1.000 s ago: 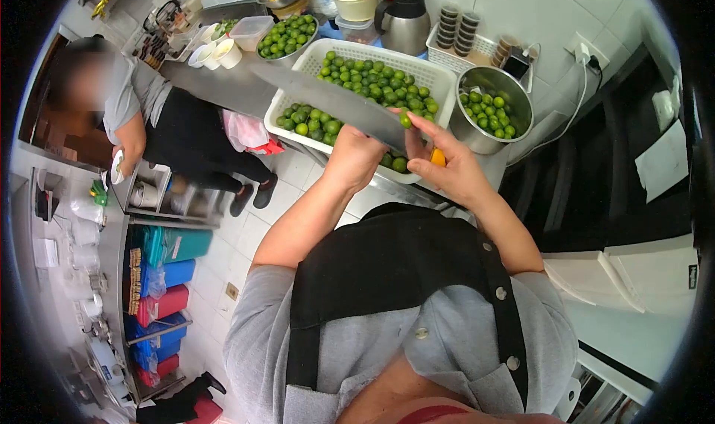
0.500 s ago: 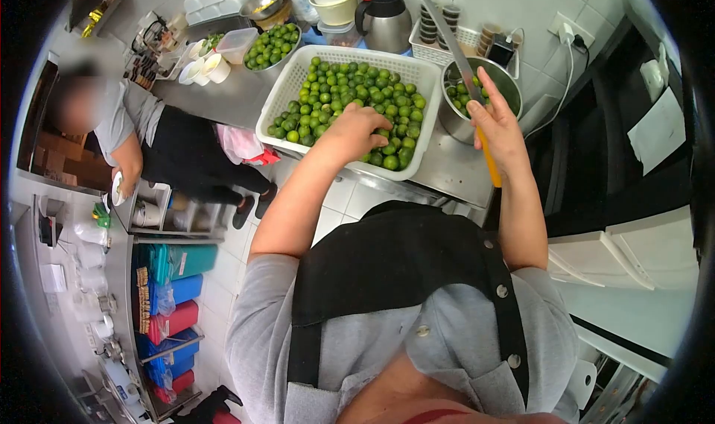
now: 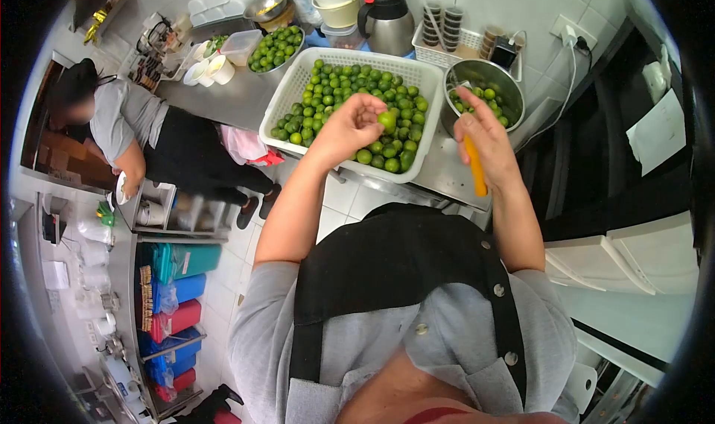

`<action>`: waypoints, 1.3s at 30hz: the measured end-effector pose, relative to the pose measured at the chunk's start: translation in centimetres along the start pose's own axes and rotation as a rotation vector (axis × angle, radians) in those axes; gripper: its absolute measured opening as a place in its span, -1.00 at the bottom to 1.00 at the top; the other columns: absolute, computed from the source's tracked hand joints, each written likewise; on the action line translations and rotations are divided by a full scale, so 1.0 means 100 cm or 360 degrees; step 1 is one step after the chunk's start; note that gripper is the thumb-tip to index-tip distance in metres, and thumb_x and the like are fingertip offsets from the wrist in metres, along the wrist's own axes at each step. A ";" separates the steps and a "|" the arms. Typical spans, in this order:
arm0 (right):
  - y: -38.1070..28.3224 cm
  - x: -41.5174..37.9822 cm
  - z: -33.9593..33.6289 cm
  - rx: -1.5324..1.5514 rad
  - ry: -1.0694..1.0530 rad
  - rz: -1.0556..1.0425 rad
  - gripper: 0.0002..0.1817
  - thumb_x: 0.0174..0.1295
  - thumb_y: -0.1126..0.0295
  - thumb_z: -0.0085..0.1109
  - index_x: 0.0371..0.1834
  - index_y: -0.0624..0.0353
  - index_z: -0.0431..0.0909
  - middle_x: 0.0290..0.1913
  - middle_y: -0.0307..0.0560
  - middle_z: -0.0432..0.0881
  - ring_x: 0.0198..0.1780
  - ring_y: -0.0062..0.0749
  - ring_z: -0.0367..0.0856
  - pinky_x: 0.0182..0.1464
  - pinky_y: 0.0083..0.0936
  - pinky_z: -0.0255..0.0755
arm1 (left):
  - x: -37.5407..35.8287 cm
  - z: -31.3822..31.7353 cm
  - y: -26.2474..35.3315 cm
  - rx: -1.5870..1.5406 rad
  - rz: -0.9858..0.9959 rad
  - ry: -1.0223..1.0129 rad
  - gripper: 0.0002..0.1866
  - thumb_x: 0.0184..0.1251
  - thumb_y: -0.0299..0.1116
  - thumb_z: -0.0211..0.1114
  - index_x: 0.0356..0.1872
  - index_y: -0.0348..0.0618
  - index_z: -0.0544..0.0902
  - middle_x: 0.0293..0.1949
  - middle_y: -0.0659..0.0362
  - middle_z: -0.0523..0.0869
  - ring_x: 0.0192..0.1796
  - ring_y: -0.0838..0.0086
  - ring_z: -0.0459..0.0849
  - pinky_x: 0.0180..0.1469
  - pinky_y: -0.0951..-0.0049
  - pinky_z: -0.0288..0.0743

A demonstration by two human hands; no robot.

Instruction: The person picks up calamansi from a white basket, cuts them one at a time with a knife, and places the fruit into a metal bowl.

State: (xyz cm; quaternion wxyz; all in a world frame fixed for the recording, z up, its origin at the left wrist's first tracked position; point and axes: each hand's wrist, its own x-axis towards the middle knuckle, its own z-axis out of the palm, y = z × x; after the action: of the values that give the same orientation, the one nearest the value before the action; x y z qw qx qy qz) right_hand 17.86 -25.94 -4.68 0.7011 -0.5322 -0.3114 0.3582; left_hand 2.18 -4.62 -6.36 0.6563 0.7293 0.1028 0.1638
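Note:
A white perforated basket (image 3: 272,118) full of small green limes (image 3: 339,85) stands on the steel counter. Over its front right part, my left hand (image 3: 350,126) holds one lime (image 3: 386,121) at the fingertips. My right hand (image 3: 484,137) is closed on the orange handle (image 3: 475,167) of a knife, in front of a steel pot (image 3: 514,81). The knife's blade rises behind the fingers, thin and partly hidden. Inside the pot lie several green limes, some paler.
Behind the basket stand a thermos jug (image 3: 387,21) and stacked tubs (image 3: 339,10). A metal bowl of limes (image 3: 275,50) is at the back left. A co-worker (image 3: 141,126) stands at the left, beside shelving. A tray of small cups (image 3: 447,44) sits behind the pot.
My left hand has risen off the limes in the basket and now has one lime between its fingers. My right hand has moved slightly left and tilted the knife.

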 end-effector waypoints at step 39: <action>0.016 0.011 0.065 -0.0137 -0.0547 0.0274 -0.24 0.31 0.18 0.13 0.46 0.21 -0.01 -0.44 -0.23 0.39 -0.62 -0.69 0.30 -0.59 -0.74 0.21 | -0.044 0.014 -0.009 -0.1156 -0.0027 0.0442 -0.67 0.32 -0.47 0.23 0.07 -0.24 0.44 -0.09 0.16 0.61 -0.09 0.40 0.63 -0.01 0.43 0.53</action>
State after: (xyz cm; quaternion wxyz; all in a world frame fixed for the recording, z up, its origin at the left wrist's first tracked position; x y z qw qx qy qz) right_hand 12.85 -21.31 -4.59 0.5810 -0.5175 -0.3948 0.4887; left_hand -1.33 -7.42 -7.81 0.8529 0.4195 0.1320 0.2813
